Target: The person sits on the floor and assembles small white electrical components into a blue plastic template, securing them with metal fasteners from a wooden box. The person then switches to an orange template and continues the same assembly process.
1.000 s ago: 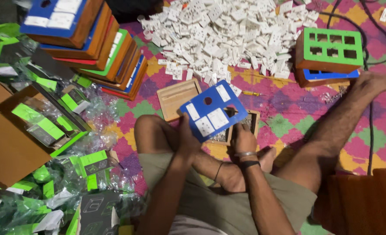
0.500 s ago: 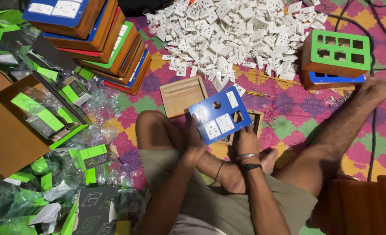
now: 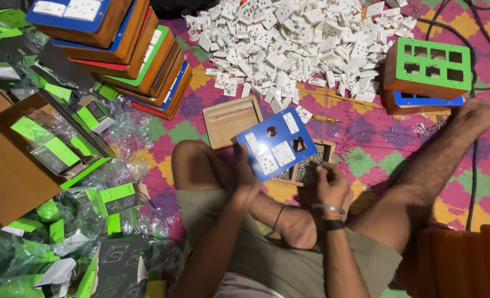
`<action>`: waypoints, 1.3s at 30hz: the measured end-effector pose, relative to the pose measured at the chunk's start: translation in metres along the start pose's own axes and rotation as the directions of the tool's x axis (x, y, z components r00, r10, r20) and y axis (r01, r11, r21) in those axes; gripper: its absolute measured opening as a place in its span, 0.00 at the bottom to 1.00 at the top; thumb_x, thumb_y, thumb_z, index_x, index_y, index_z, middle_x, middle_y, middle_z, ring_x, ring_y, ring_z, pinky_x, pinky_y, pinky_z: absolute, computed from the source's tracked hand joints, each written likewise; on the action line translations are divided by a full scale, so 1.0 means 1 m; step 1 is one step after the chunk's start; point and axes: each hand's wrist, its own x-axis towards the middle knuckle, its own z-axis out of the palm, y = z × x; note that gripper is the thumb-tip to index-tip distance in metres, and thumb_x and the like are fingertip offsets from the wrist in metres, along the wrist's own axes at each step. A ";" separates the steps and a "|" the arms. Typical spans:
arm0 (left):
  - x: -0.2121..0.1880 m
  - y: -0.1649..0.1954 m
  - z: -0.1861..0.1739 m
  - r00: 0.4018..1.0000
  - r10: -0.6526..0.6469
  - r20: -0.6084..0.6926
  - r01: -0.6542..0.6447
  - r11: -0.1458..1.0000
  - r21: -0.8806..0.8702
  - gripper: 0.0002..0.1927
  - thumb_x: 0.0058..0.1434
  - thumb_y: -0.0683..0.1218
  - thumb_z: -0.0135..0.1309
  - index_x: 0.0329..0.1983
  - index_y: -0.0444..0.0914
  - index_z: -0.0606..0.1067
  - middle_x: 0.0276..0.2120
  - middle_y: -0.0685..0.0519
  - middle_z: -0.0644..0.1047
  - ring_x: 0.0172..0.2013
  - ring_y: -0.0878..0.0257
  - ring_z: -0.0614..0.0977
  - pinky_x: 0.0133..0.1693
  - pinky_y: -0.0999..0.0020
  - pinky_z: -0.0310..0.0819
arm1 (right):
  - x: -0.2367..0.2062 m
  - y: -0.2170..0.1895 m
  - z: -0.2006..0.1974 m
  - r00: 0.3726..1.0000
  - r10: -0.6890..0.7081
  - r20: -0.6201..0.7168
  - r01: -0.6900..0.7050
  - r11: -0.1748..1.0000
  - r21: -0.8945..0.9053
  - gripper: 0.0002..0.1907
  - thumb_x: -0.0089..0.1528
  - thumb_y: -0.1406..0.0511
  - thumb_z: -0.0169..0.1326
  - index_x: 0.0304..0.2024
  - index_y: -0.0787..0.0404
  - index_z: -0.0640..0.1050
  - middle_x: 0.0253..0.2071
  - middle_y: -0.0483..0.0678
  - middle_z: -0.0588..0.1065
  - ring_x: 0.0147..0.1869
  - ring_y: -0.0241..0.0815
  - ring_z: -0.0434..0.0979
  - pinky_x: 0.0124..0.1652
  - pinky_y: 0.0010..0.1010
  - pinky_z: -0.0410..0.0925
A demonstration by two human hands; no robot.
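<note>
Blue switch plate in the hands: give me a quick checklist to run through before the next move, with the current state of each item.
1. Left hand grips the blue switch plate at its lower left edge: ok.
2. White modules seated in the plate's cutouts: not ok; one square cutout and one round hole are unfilled.
3. Right hand by the plate's lower right corner, fingers curled: whether it holds a part, cannot tell.
4. Tray of small dark screws within reach, partly under the plate: ok.
5. Pile of white modules on the mat ahead: ok.
6. Yellow-handled screwdriver lies free beside the pile: ok.
</note>
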 end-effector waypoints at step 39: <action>0.001 -0.021 -0.018 0.985 -0.175 0.002 0.175 0.982 0.074 0.33 0.70 0.63 0.40 0.68 0.36 0.64 0.60 0.46 0.75 0.57 0.50 0.77 0.58 0.52 0.73 | 0.001 -0.047 0.005 0.950 0.177 0.256 -0.291 0.797 0.529 0.10 0.69 0.62 0.54 0.44 0.63 0.71 0.29 0.47 0.76 0.27 0.36 0.78 0.28 0.26 0.73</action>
